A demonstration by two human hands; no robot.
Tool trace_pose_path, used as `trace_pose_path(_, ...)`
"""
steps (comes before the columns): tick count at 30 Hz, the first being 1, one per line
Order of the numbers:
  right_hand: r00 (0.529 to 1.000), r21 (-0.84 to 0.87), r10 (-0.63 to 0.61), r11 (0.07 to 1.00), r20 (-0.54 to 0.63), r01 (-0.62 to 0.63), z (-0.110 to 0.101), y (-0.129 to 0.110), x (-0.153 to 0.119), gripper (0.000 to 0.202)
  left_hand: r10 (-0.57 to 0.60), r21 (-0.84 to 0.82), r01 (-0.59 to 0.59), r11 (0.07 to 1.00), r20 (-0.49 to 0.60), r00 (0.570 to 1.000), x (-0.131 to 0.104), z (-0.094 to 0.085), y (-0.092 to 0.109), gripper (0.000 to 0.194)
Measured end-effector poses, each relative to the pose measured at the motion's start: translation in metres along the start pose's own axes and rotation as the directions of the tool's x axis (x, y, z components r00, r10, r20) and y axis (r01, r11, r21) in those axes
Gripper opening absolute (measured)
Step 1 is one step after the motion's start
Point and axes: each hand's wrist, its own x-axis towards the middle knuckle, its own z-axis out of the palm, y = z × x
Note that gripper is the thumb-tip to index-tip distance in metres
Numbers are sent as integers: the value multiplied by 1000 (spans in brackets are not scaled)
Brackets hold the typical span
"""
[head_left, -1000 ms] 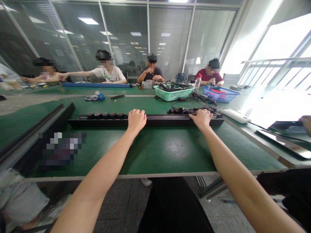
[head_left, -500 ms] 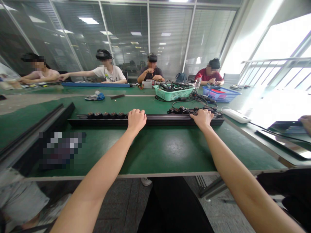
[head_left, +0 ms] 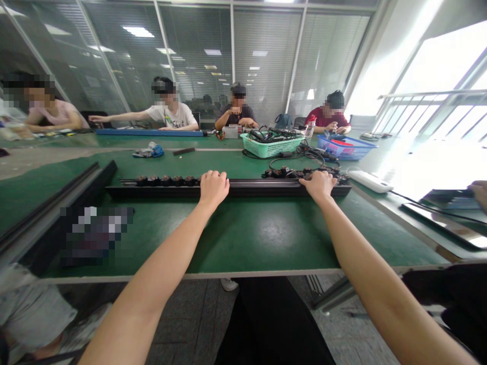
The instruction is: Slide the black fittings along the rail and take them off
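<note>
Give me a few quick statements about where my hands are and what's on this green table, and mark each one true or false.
1. Both hands rest on the long black rail. True.
2. The left hand holds the teal basket. False: the basket sits far behind, untouched.
3. A white power strip lies right of the right hand. True.
4. The table is red. False: it is green.

free: green table (head_left: 243,238) near side | blocked: long black rail (head_left: 258,188) across
</note>
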Motion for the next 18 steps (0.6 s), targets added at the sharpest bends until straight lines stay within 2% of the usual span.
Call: trace_pose_path(18, 1000, 2, 20, 1000, 11, -20, 0, 2, 4, 45, 1, 22, -1, 1000, 10, 1000, 0, -1, 0, 34)
